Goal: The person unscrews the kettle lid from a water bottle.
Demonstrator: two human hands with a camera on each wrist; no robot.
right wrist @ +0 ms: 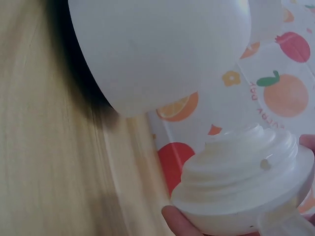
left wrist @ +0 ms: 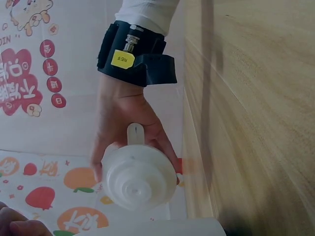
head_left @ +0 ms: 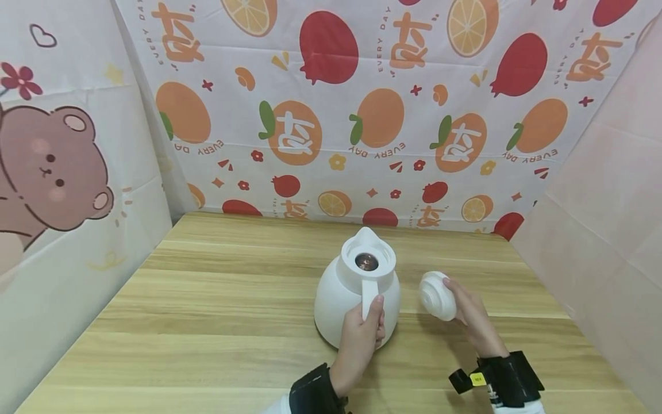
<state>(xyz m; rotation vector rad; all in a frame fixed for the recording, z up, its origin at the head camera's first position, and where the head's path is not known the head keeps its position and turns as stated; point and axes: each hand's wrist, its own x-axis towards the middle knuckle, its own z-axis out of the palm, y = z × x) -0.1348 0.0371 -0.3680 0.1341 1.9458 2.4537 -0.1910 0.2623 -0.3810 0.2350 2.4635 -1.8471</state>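
A white thermos jug [head_left: 331,299] stands upright on the wooden table, its round mouth uncovered and its spout facing the back. My left hand [head_left: 359,336] grips the jug's handle [head_left: 369,293] from the front. To the right of the jug, my right hand [head_left: 468,313] holds the white screw lid [head_left: 438,296] by its rim, tilted so its threaded underside faces the jug. Stepped threads on the lid [right wrist: 241,172] show in the right wrist view, fingertips at its edge. In the left wrist view the lid [left wrist: 138,179] appears apart from the jug, above the tabletop.
The wooden table [head_left: 207,322] reaches back to a fruit-print cloth [head_left: 331,132]. A cloth with a bear print [head_left: 52,167] hangs at the left, and a pale cloth [head_left: 595,230] at the right. Black bands with camera mounts [head_left: 509,379] wrap both wrists.
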